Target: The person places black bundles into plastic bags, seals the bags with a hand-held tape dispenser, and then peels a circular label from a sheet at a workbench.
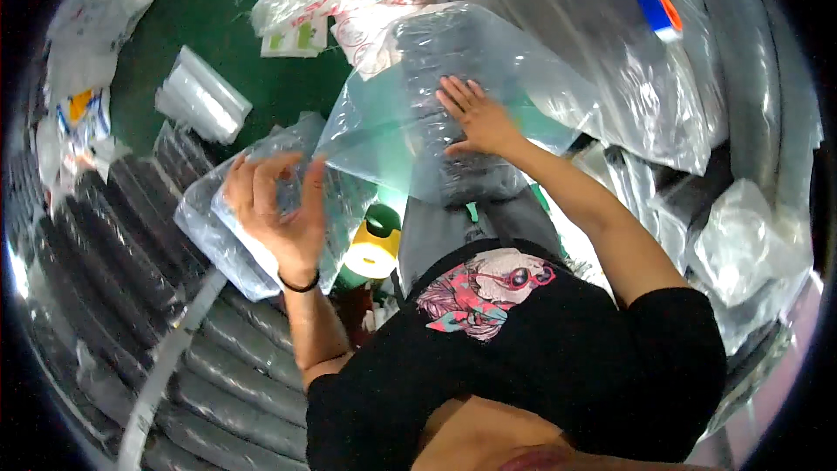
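Note:
A dark grey, ridged bundle (pixel 453 170) lies across my lap inside a large clear plastic bag (pixel 366 135). My right hand (pixel 478 118) rests flat on top of it, fingers spread. To the left, my left hand (pixel 277 205) is raised, with a gap between its thumb and loosely curled fingers and nothing seen in its grip. Its thumb is close to the left corner of the clear bag; whether they touch I cannot tell. Below that hand lies a plastic-wrapped pack (pixel 214 231). A yellow and white ring-shaped roll (pixel 375 253) sits beside my left thigh.
Long grey wrapped tubes (pixel 235 358) are piled on the left. A clear film roll (pixel 203 96) lies on the green floor (pixel 218 0). Crumpled plastic bags (pixel 349 0) are at the far side. An orange and blue object (pixel 652 0) rests on plastic-covered goods at the right.

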Tool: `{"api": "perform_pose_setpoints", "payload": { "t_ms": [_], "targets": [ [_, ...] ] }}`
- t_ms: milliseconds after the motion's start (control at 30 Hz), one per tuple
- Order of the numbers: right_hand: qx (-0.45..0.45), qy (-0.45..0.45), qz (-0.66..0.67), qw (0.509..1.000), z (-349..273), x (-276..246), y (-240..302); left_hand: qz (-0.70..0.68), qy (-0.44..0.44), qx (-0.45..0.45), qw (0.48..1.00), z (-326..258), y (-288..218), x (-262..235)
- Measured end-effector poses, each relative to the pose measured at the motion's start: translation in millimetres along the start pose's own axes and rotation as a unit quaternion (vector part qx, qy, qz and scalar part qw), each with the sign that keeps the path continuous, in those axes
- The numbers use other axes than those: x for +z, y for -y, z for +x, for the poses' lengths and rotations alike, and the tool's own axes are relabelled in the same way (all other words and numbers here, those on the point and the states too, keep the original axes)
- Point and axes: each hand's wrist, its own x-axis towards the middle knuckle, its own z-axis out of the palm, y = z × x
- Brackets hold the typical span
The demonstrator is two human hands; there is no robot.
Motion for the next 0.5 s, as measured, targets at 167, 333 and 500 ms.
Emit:
{"api": "perform_pose_setpoints", "payload": {
  "t_ms": [167,333,500],
  "targets": [
    [-0.002,-0.130,0.029,0.991,-25,3,9,-0.036,0.389,0.140,0.910,-22,-17,200],
    [0.518,-0.391,0.240,0.722,-117,-34,-51,0.004,0.312,0.160,0.937,-58,-16,288],
    [0.412,-0.407,0.565,0.588,-123,-104,-50,0.013,0.306,0.143,0.941,-74,-19,303]
  ]
}}
